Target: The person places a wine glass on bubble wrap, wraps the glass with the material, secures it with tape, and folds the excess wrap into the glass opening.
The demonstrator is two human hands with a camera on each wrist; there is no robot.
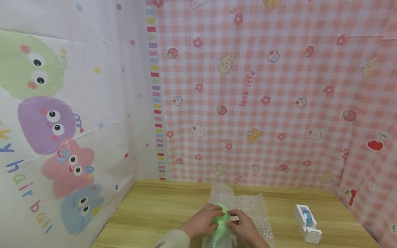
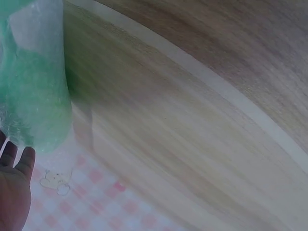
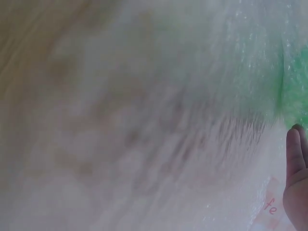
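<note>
A rounded green object (image 1: 221, 225) lies inside clear bubble wrap (image 1: 252, 210) on the table, its kind blurred by the plastic. The wrap reaches beyond it at the far end and spreads flat to the right. My left hand (image 1: 201, 220) grips the bundle from the left, fingers over its top and thumb nearer me. On the right side my right hand (image 1: 246, 229) pinches the wrap beside the green object with thumb and fingers. In the left wrist view the wrapped green bundle (image 2: 36, 101) stands above the fingertips; the right wrist view is mostly filled by blurred wrap (image 3: 226, 91).
A white tape dispenser (image 1: 308, 224) with a blue roll stands on the wood-patterned table (image 1: 167, 199) to the right. Pink checked cloth (image 1: 279, 120) hangs behind and at the right, and a white cartoon cloth (image 1: 118, 103) at the left.
</note>
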